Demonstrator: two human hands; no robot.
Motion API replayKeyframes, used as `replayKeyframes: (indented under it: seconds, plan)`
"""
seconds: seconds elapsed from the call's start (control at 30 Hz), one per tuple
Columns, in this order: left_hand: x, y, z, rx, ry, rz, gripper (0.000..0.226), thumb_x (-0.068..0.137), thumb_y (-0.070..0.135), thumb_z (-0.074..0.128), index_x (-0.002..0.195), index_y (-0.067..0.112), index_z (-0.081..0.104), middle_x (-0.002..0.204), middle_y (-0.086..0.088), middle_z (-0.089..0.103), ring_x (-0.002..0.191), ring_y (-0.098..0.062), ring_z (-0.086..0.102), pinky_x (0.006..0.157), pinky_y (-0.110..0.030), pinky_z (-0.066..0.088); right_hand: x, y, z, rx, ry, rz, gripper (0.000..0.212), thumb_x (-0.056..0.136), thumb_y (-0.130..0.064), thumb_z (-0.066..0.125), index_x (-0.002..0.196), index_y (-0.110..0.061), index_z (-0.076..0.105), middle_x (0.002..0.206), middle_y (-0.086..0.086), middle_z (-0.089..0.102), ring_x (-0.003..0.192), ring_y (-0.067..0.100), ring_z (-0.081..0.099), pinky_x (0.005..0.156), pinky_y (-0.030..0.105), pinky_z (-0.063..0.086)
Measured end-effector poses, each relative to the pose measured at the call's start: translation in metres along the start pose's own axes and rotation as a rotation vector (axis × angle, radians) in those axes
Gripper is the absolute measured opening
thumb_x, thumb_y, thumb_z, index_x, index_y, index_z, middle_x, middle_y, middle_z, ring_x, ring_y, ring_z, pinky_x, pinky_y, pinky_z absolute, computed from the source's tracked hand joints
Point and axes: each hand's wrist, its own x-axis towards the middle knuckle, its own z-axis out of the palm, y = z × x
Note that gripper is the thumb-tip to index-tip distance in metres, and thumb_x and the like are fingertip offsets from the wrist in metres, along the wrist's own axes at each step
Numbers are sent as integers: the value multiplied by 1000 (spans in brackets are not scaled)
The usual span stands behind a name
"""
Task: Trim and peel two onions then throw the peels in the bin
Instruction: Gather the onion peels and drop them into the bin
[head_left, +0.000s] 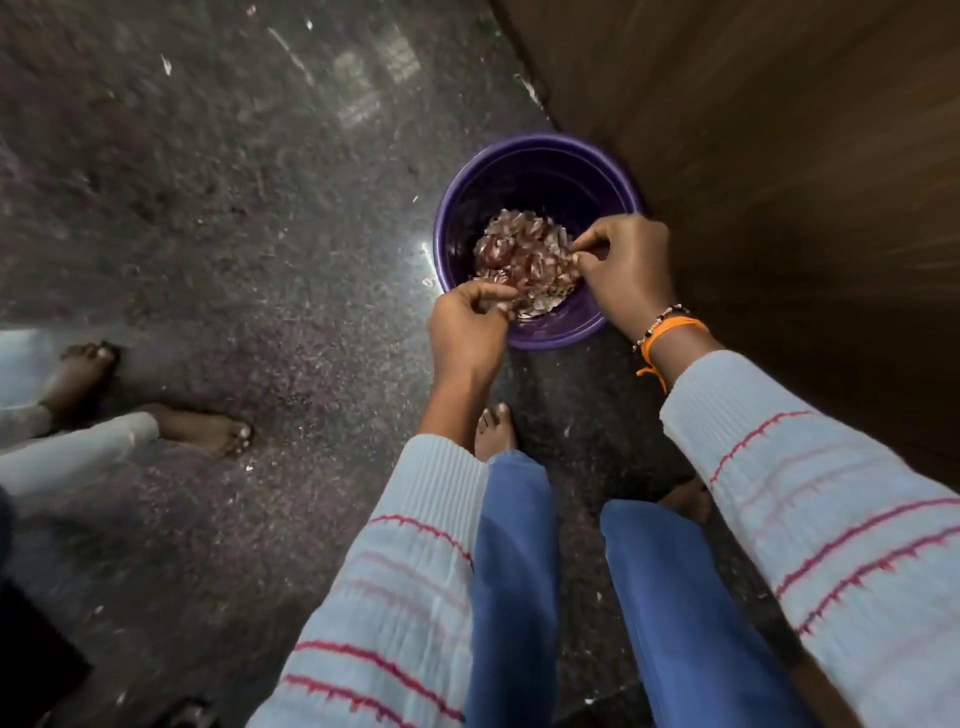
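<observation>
— Pale-blue knit with red stripes fills the near view: two sleeves (395, 587) reaching out over blue trousers and bare feet on a dark speckled floor (208, 234). What are the hands doing past them?

— Both sit over the purple bin (452, 208), which stands on the floor beside a brown wall (779, 130). The left hand (467, 332) is at the bin's near rim, fingers curled inward with the tips drawn together on a scrap of skin, as far as I can make out. The right hand (623, 270), with an orange band and beads at the wrist, has thumb and forefinger pinched at the edge of the onion peels (524, 254).

— So where are the peels, exactly?

— A papery reddish heap between the two hands, within the bin's mouth. Whether it already rests inside or is still partly held up, I cannot tell. No onions are visible.

— Then this looks like the last step. How to finish it cleanly?

— I'd keep both hands low and inside the rim, spread the fingers slowly, then rub the tips together so clinging flakes drop in, not onto the floor. The skins are light and will drift if let go from high up. Pale flecks already dot the floor nearby, so a check around the bin afterwards seems wise.

— Anyone else there?

— Another person's bare feet (156, 400) at far left, well apart.
</observation>
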Motion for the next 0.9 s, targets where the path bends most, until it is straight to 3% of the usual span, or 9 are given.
replayKeyframes:
  seconds: [0.13,0.23,0.33,0.43,0.53,0.6,0.67,0.8,0.9]
  plan:
    - [15,-7,6,38,-11,-8,36,82,-9,45,90,15,72,97,-6,70,89,-16,64,85,-30,52,16,10,13,-34,-60,60,26,87,2,51,104,-3,70,108,15,68,102,24,63,90,27,48]
    - [23,-6,7,61,-2,-3,36,84,-6,46,94,17,71,98,-5,70,84,-12,63,76,-26,52,26,15,17,-30,2,102,24,81,9,53,89,-3,72,96,14,70,92,23,64,85,30,52]
    - [29,-1,9,54,-13,-18,30,86,-3,48,92,16,70,92,-4,69,75,-12,61,73,-31,52,34,17,21,-24,70,93,24,74,12,59,69,-9,69,78,8,69,74,17,63,74,31,55]
    - [29,5,13,48,-14,-25,29,88,-1,48,88,19,69,86,-2,68,71,-14,57,69,-32,49,40,19,21,-42,111,90,26,72,9,59,63,-14,65,75,6,68,71,19,64,71,36,55]
    - [22,16,13,28,-11,-33,29,89,0,48,85,21,67,78,2,65,66,-12,54,65,-31,45,36,10,12,29,-66,122,26,78,8,57,81,-11,73,94,5,71,80,14,64,72,11,47]
    - [14,25,10,-27,8,-59,28,89,1,47,86,21,67,74,2,64,63,-10,51,63,-28,43,30,1,3,68,-141,128,23,81,2,59,94,-11,74,105,5,70,90,13,63,73,5,38]
    - [1,38,8,-74,26,-62,27,91,4,48,85,23,66,74,2,63,63,-9,50,63,-28,41,20,-11,-12,151,-111,152,21,83,-3,60,96,-13,73,102,3,71,98,14,63,84,13,42]
    - [-53,83,8,-185,16,4,25,92,4,49,84,23,64,79,2,62,68,-5,54,66,-19,46,-22,-43,-61,366,32,153,17,83,-3,59,84,-14,73,69,-9,63,68,7,60,77,22,50]
    - [-109,121,8,-247,-46,78,25,92,3,48,86,20,64,83,-1,63,66,-1,57,60,-13,47,-64,-68,-110,427,145,68,16,80,-1,60,81,-11,73,76,-6,61,68,2,56,74,16,49]
